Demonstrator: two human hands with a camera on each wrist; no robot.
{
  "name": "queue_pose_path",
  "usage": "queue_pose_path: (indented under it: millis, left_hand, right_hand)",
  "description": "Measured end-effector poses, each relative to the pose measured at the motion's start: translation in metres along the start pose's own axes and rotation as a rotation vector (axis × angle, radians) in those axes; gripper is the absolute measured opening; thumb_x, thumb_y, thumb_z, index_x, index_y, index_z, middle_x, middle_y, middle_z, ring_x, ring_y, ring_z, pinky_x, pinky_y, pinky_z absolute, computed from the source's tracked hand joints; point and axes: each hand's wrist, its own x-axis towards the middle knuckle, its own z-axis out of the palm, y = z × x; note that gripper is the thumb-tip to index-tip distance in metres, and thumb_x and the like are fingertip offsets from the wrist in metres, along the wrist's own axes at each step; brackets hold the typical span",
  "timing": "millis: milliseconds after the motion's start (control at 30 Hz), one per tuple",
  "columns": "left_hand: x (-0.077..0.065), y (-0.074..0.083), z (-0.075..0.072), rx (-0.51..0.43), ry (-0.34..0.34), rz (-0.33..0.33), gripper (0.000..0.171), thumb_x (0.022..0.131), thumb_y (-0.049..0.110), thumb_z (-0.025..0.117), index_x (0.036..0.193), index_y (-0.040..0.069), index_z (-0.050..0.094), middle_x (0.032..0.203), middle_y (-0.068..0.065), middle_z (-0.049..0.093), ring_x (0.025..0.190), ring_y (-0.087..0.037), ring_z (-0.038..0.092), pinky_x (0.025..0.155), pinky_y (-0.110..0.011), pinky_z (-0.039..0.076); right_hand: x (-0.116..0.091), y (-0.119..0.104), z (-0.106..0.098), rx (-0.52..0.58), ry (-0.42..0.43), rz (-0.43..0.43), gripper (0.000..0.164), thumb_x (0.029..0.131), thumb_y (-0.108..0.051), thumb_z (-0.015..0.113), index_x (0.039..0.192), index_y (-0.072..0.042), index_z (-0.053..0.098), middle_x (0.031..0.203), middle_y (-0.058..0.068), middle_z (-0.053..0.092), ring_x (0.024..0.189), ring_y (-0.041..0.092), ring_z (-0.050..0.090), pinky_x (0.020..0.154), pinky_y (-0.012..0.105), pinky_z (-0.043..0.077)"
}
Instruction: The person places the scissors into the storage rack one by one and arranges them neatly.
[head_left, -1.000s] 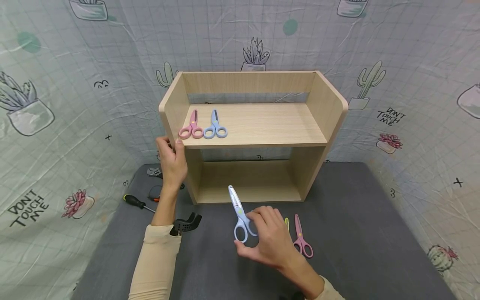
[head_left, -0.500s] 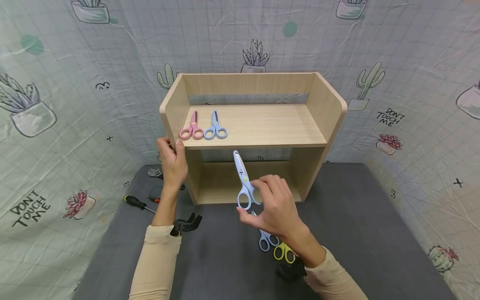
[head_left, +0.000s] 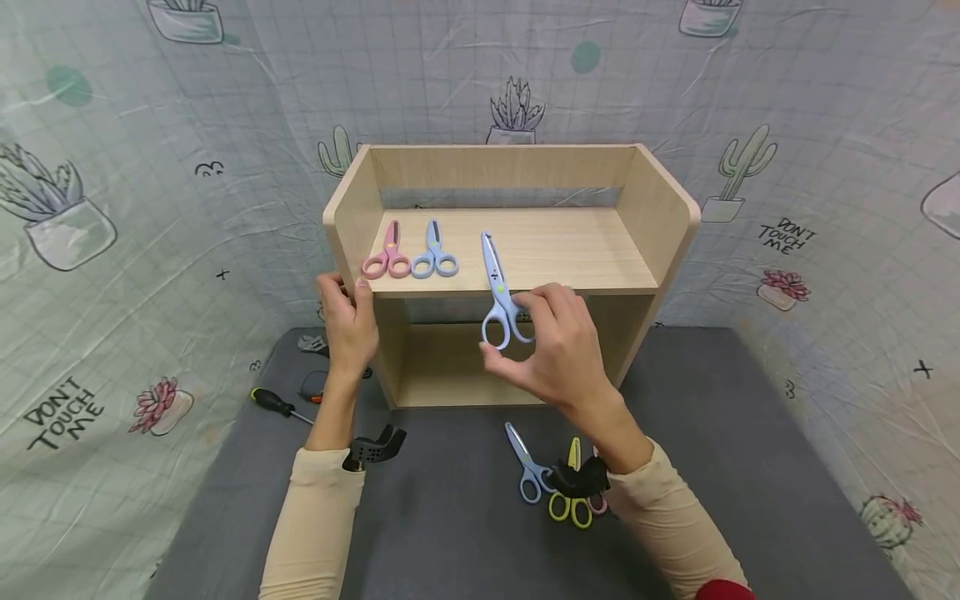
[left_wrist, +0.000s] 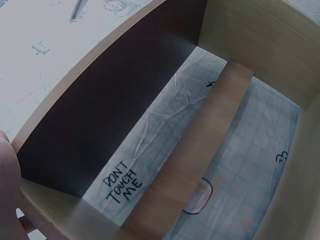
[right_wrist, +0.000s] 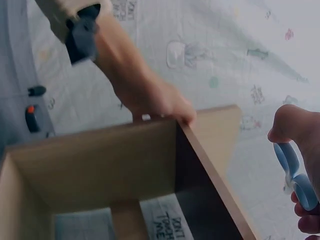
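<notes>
My right hand (head_left: 558,346) pinches a pair of light blue scissors (head_left: 497,287) by the handle loops, blades pointing up and away. In the head view the scissors overlap the front edge of the wooden shelf's (head_left: 555,250) upper board. My left hand (head_left: 350,325) grips the shelf's left side, thumb at the front edge of the upper board. On that board, at the left, lie pink scissors (head_left: 392,250) and another blue pair (head_left: 434,250) side by side. The right wrist view shows the held scissors' blue handles (right_wrist: 295,175) against my fingers.
Below my right forearm, blue scissors (head_left: 527,467), yellow scissors (head_left: 570,507) and partly hidden pink scissors (head_left: 597,503) lie on the dark grey table (head_left: 442,517). A screwdriver (head_left: 273,402) and other tools sit left of the shelf. A printed cloth hangs behind.
My right hand has carried the blue scissors up and forward, from low before the shelf to the upper board's front edge. The left hand stays on the shelf's side.
</notes>
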Motion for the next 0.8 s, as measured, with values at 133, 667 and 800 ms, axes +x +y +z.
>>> queue_pose_path:
  millis: [133,667,800]
  left_hand:
    - [0.0,0.0,0.0,0.002,-0.005,0.001,0.043,0.097,0.028,0.043,0.117,-0.009,0.037,0.114,-0.027,0.04,0.091,-0.022,0.041,0.076,-0.033,0.033]
    - [-0.001,-0.001,0.001,0.001,-0.007,0.001,0.042,0.097,0.027,0.043,0.118,-0.009,0.037,0.114,-0.027,0.041,0.093,-0.027,0.044,0.077,-0.034,0.034]
    - [-0.001,0.0,0.001,0.003,-0.007,0.001,0.042,0.097,0.028,0.043,0.118,-0.009,0.037,0.114,-0.027,0.041,0.094,-0.029,0.044,0.078,-0.034,0.034]
  right_hand:
    - [0.013,0.011,0.005,-0.036,-0.016,0.011,0.056,0.073,-0.045,0.074,0.099,0.005,0.068,0.09,0.015,0.06,0.08,0.03,0.056,0.07,0.041,0.045]
    - [0.04,0.036,0.027,-0.076,-0.165,0.156,0.053,0.074,-0.045,0.071,0.099,0.002,0.07,0.092,0.014,0.062,0.085,0.032,0.058,0.074,0.043,0.047]
    - [0.047,0.037,0.03,-0.064,-0.256,0.217,0.056,0.076,-0.047,0.07,0.103,0.002,0.07,0.096,0.014,0.063,0.089,0.031,0.057,0.076,0.042,0.047]
